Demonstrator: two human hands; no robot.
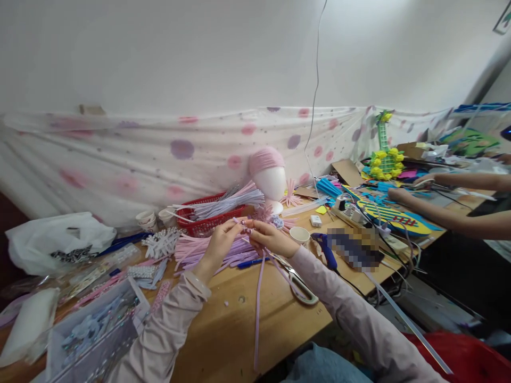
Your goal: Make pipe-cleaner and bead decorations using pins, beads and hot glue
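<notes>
Close together over the table, both my hands pinch a small twisted piece of lilac pipe cleaner (258, 314). My left hand (221, 243) is closed on its left end, with thumb and forefinger pressed together. Fingers bent, my right hand (273, 238) grips the same piece; long lilac strands hang below it toward the table edge. Behind the hands lies a bundle of pink and purple pipe cleaners (195, 250). Scissors (304, 287) lie under my right forearm, and a blue pen (250, 263) rests just below the hands. The exact shape between my fingertips is too small to make out.
A red basket (191, 227) holds pale pipe cleaners. Beside it stands a white foam head (270, 183) with a pink band. A blue glue gun (326, 250), paper cup (299, 234) and cables lie right. A bead tray (96, 335) sits left. Another person's hands (399, 197) work far right.
</notes>
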